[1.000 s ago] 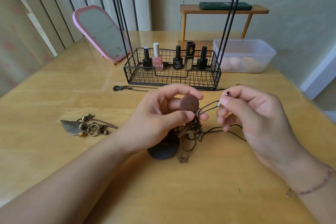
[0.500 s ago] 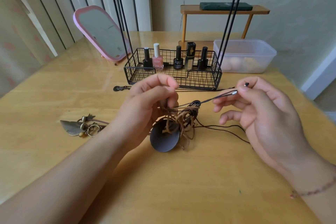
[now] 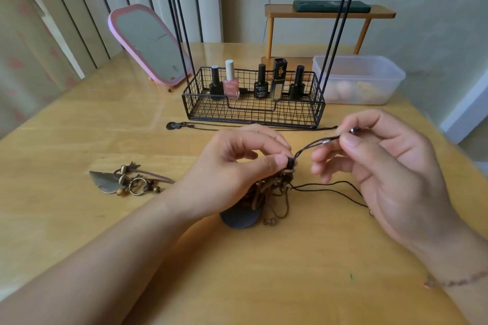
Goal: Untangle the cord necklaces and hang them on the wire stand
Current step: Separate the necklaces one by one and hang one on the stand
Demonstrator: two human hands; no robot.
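Note:
A tangle of brown and black cord necklaces (image 3: 274, 190) hangs just above the wooden table, with a dark round pendant (image 3: 240, 217) at its lower end. My left hand (image 3: 237, 169) pinches the dark knot at the top of the tangle between thumb and fingers. My right hand (image 3: 380, 158) pinches the beaded end of a black cord (image 3: 311, 146) and holds it taut, up and to the right of the knot. More black cord (image 3: 330, 187) loops under my right hand. The black wire stand (image 3: 253, 103) sits behind, its thin uprights rising out of the frame.
A feather-charm necklace (image 3: 124, 182) lies at the left. Another thin necklace (image 3: 184, 125) lies along the stand's front. Nail polish bottles (image 3: 232, 84) fill the stand's basket. A pink mirror (image 3: 150, 45), a plastic tub (image 3: 359, 79) and a small wooden shelf (image 3: 330, 12) stand behind.
My left hand let the brown round pendant drop and now pinches the knot. My right hand drew the beaded cord end up and to the right, stretching it taut.

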